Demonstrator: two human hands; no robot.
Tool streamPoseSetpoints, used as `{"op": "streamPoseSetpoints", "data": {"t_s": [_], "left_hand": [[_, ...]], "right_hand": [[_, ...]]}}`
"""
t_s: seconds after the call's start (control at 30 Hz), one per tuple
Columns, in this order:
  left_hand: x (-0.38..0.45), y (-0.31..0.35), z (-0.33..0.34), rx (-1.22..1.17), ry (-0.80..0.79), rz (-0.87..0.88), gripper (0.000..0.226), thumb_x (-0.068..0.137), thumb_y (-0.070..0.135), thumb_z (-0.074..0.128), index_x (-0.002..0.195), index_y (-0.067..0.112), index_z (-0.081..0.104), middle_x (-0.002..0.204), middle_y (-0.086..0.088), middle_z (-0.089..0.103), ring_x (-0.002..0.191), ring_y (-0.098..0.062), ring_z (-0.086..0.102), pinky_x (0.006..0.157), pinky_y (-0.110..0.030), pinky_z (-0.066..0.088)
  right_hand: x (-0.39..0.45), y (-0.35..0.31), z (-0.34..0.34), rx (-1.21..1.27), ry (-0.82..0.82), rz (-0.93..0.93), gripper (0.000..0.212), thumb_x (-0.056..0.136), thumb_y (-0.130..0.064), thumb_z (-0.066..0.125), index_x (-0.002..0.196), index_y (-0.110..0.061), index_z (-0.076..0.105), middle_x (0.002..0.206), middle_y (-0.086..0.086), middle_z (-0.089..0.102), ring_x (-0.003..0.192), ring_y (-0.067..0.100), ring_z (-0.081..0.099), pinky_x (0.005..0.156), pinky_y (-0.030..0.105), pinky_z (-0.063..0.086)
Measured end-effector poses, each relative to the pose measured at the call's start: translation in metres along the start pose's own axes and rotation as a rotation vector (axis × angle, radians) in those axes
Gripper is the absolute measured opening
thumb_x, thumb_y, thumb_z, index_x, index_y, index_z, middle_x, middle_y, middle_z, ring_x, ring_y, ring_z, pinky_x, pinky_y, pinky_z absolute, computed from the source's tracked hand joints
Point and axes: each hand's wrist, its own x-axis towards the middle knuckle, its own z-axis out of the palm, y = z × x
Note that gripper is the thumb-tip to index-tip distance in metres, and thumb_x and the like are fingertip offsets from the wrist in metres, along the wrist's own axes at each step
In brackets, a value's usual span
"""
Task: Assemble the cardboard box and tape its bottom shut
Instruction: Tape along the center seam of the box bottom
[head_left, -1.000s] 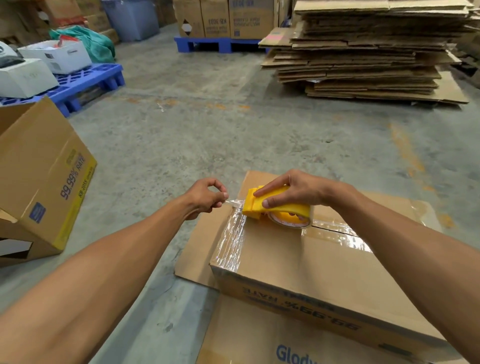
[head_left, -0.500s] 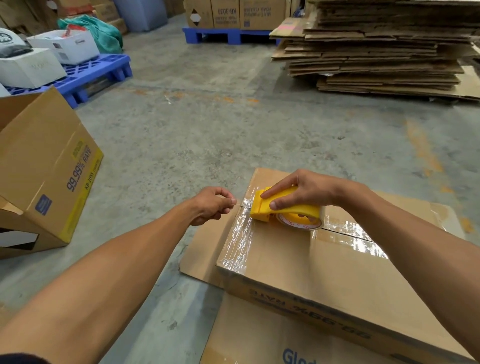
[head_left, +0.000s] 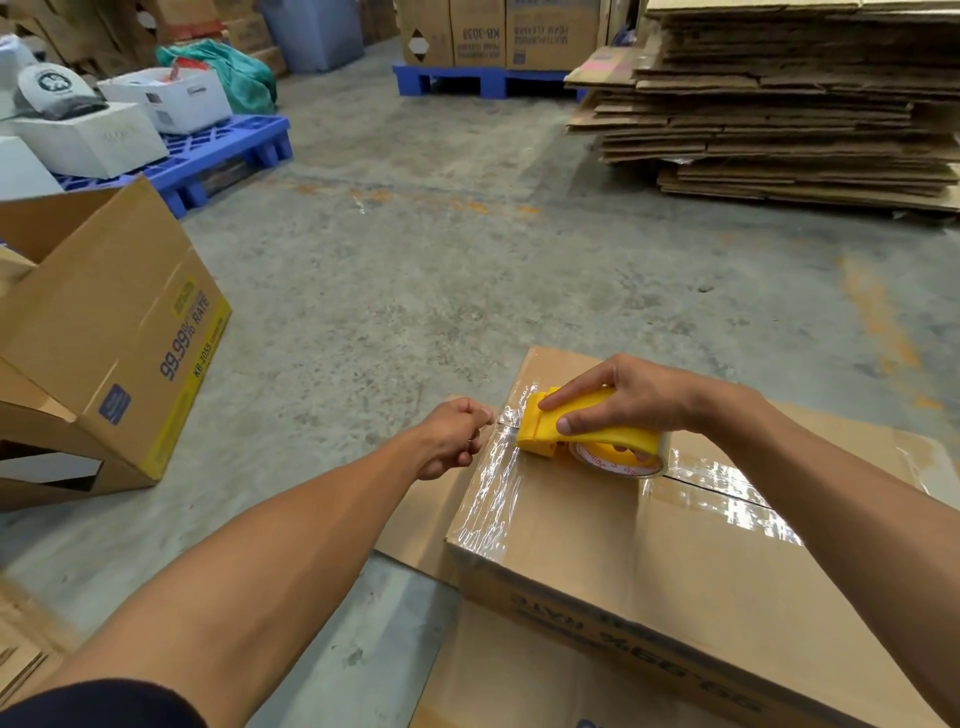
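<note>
A brown cardboard box (head_left: 649, 566) lies bottom-up on the floor at lower right. Clear tape (head_left: 493, 499) covers its left edge and runs along the centre seam. My right hand (head_left: 639, 400) grips a yellow tape dispenser (head_left: 597, 434) that rests on the box top near the left edge. My left hand (head_left: 452, 436) is just left of the dispenser at the box's edge, its fingers curled and pinching the crinkled end of the tape.
Flat cardboard sheets (head_left: 415, 525) lie under the box. An open brown box (head_left: 130, 338) leans at the left. Behind it a blue pallet (head_left: 228, 150) carries white boxes. A tall stack of flattened cardboard (head_left: 779, 114) stands at the back right.
My left hand dropped slightly, closer to the box's left edge, still at the tape end. The dispenser stayed near the left edge under my right hand.
</note>
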Motion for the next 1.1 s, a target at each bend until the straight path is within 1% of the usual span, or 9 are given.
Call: {"op": "streamPoseSetpoints", "data": {"t_s": [0.2,0.27,0.37,0.47,0.57,0.7,0.83,0.93,1.1], "left_hand": [[-0.003,-0.017,0.002,0.171,0.107,-0.018,0.018,0.102,0.032,0.04,0.113,0.018,0.046,0.077,-0.005,0.05,0.057,-0.014,0.045,0.045,-0.025,0.037],[-0.003,-0.022,0.0,0.231,0.237,0.087,0.033,0.103,0.031,0.032,0.127,0.018,0.05,0.105,-0.008,0.062,0.088,-0.023,0.061,0.076,-0.036,0.056],[-0.017,-0.019,0.004,0.301,0.324,0.326,0.047,0.102,0.022,0.029,0.147,0.021,0.042,0.147,-0.001,0.049,0.134,-0.019,0.045,0.115,-0.034,0.032],[-0.039,-0.017,0.018,0.479,0.175,0.535,0.053,0.102,0.015,0.03,0.155,0.018,0.026,0.159,0.003,0.03,0.145,-0.012,0.028,0.114,-0.018,0.017],[-0.048,-0.025,0.031,0.59,0.012,0.585,0.067,0.099,0.015,0.036,0.157,0.016,0.003,0.165,0.0,0.006,0.15,-0.01,0.007,0.12,-0.024,0.007],[-0.045,-0.031,0.036,0.566,0.03,0.542,0.092,0.096,0.046,0.052,0.156,0.017,-0.012,0.164,0.005,-0.007,0.15,-0.01,-0.004,0.117,-0.023,0.006],[-0.037,-0.036,0.035,0.71,0.055,0.554,0.097,0.089,0.063,0.05,0.157,0.019,-0.004,0.166,0.001,-0.006,0.15,-0.006,-0.008,0.116,-0.022,0.003],[-0.035,-0.038,0.035,0.74,0.054,0.559,0.091,0.093,0.058,0.049,0.157,0.017,-0.001,0.166,0.0,-0.003,0.15,-0.007,-0.006,0.115,-0.019,0.001],[-0.037,-0.038,0.035,0.748,0.061,0.526,0.089,0.093,0.058,0.048,0.157,0.019,0.0,0.166,0.003,-0.003,0.15,-0.006,-0.002,0.116,-0.021,0.005]], "right_hand": [[0.001,0.001,0.0,0.002,0.003,0.003,0.038,0.076,-0.051,0.076,0.113,-0.048,0.071,0.124,-0.008,0.066,0.107,0.014,0.063,0.093,0.032,0.053],[0.001,0.001,0.0,0.006,0.001,0.005,0.038,0.076,-0.05,0.076,0.114,-0.047,0.072,0.124,-0.009,0.066,0.106,0.013,0.063,0.093,0.031,0.053],[0.001,0.001,-0.001,0.003,-0.003,0.003,0.036,0.076,-0.05,0.077,0.112,-0.048,0.072,0.123,-0.01,0.067,0.106,0.011,0.063,0.095,0.031,0.053],[0.0,0.0,-0.002,0.015,-0.01,0.001,0.036,0.078,-0.048,0.077,0.114,-0.045,0.072,0.12,-0.012,0.067,0.103,0.008,0.063,0.091,0.027,0.051],[0.001,0.0,-0.003,0.011,-0.01,0.004,0.035,0.077,-0.048,0.077,0.112,-0.046,0.073,0.118,-0.011,0.069,0.101,0.007,0.063,0.087,0.024,0.051],[0.006,-0.001,-0.003,0.006,-0.033,0.023,0.037,0.073,-0.053,0.079,0.11,-0.048,0.073,0.116,-0.013,0.07,0.102,0.006,0.064,0.089,0.023,0.052],[0.011,-0.003,-0.002,-0.013,-0.086,0.048,0.044,0.067,-0.058,0.081,0.109,-0.049,0.073,0.107,-0.019,0.07,0.097,0.003,0.064,0.09,0.026,0.051],[0.012,-0.005,-0.002,-0.002,-0.107,0.059,0.044,0.07,-0.049,0.083,0.112,-0.043,0.073,0.083,-0.023,0.071,0.07,-0.006,0.065,0.076,0.023,0.05],[0.0,-0.005,-0.004,0.052,-0.095,0.07,0.043,0.072,-0.043,0.083,0.114,-0.042,0.073,0.111,-0.007,0.072,0.1,0.018,0.069,0.085,0.03,0.058]]}}
